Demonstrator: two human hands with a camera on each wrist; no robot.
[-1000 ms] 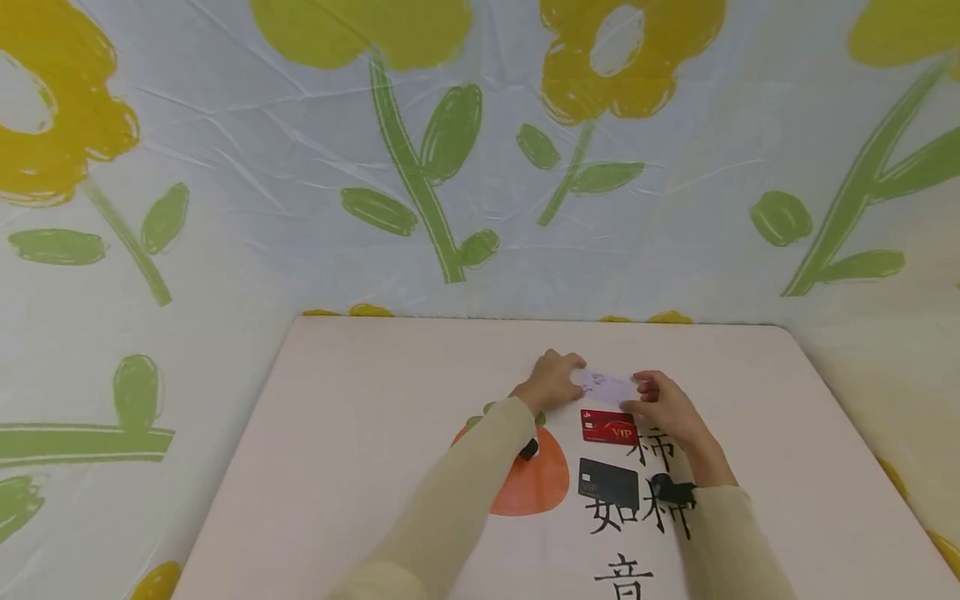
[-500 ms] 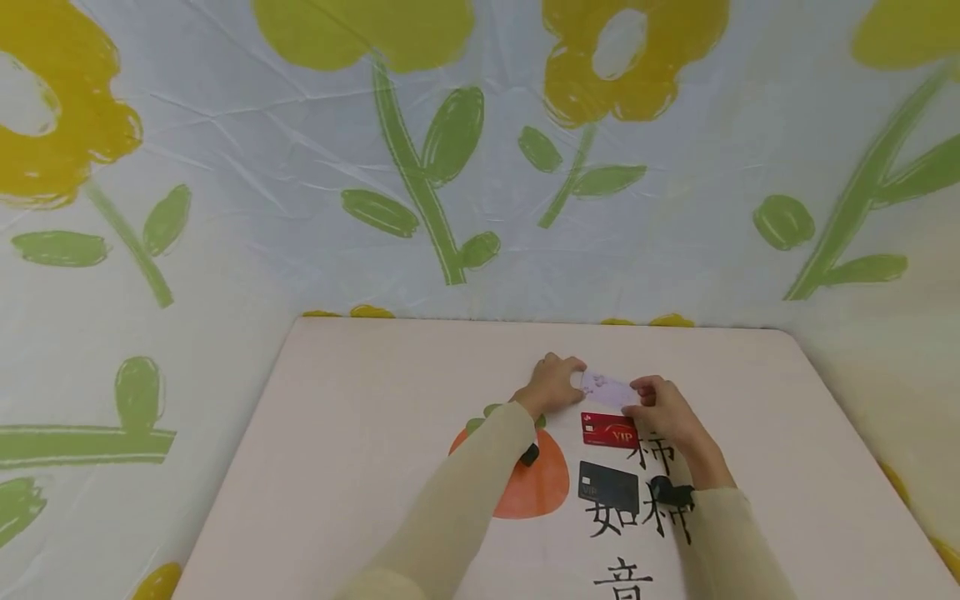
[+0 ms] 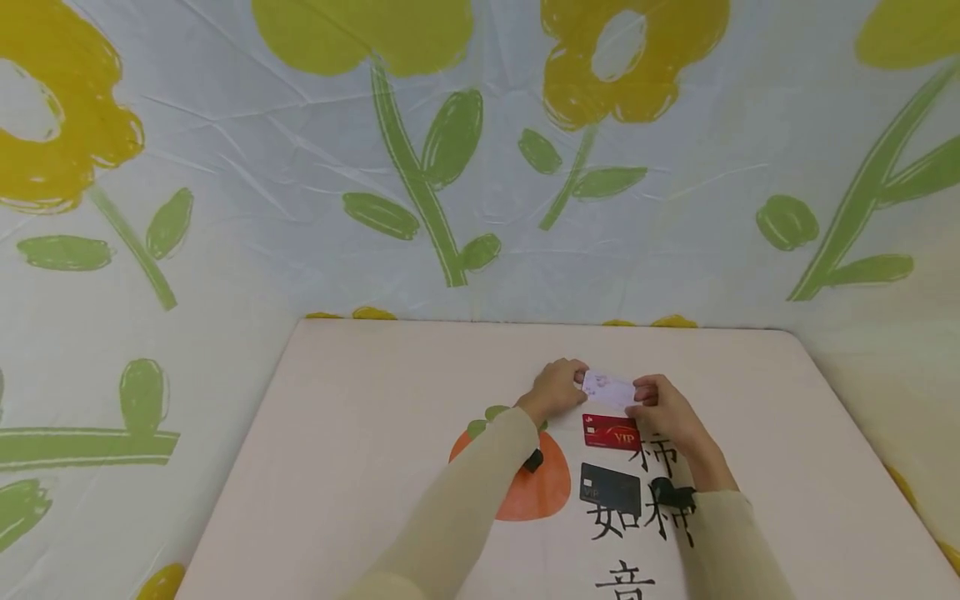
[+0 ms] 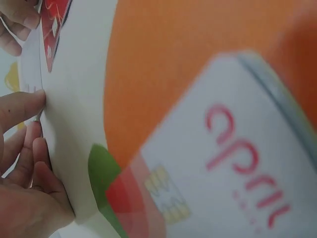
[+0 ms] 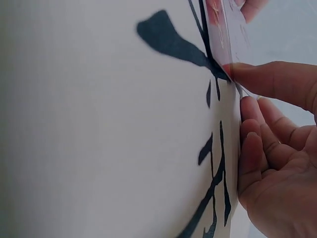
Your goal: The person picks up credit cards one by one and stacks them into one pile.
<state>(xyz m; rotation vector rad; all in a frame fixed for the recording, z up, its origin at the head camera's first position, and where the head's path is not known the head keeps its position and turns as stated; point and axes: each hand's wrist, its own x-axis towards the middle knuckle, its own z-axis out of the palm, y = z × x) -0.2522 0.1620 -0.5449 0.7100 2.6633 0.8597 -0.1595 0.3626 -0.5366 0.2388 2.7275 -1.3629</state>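
Observation:
In the head view, a pale lilac card [image 3: 609, 392] with a floral print lies between the two hands, above the other cards. My left hand [image 3: 557, 388] pinches its left end with thumb and fingers; the left wrist view shows that thumb [image 4: 25, 106] at the card's edge. At the opposite end, my right hand [image 3: 667, 412] grips the card, the thumb [image 5: 267, 79] on its near corner and the fingers behind. Just below lies a red VIP card [image 3: 611, 432], then a black VIP card [image 3: 610, 488]. A white card [image 4: 218, 163] lettered "april" shows large in the left wrist view.
The pink table mat [image 3: 360, 433] bears a printed orange persimmon [image 3: 543, 483] and large black characters [image 3: 626, 583]. A flower-patterned cloth [image 3: 300, 200] rises behind the table's far edge. My left sleeve [image 3: 457, 517] crosses over the persimmon print.
The right fingers have closed in on the lilac card's right end. The left hand has shifted very slightly, its fingertips now nearer the card. The red and black cards keep their places.

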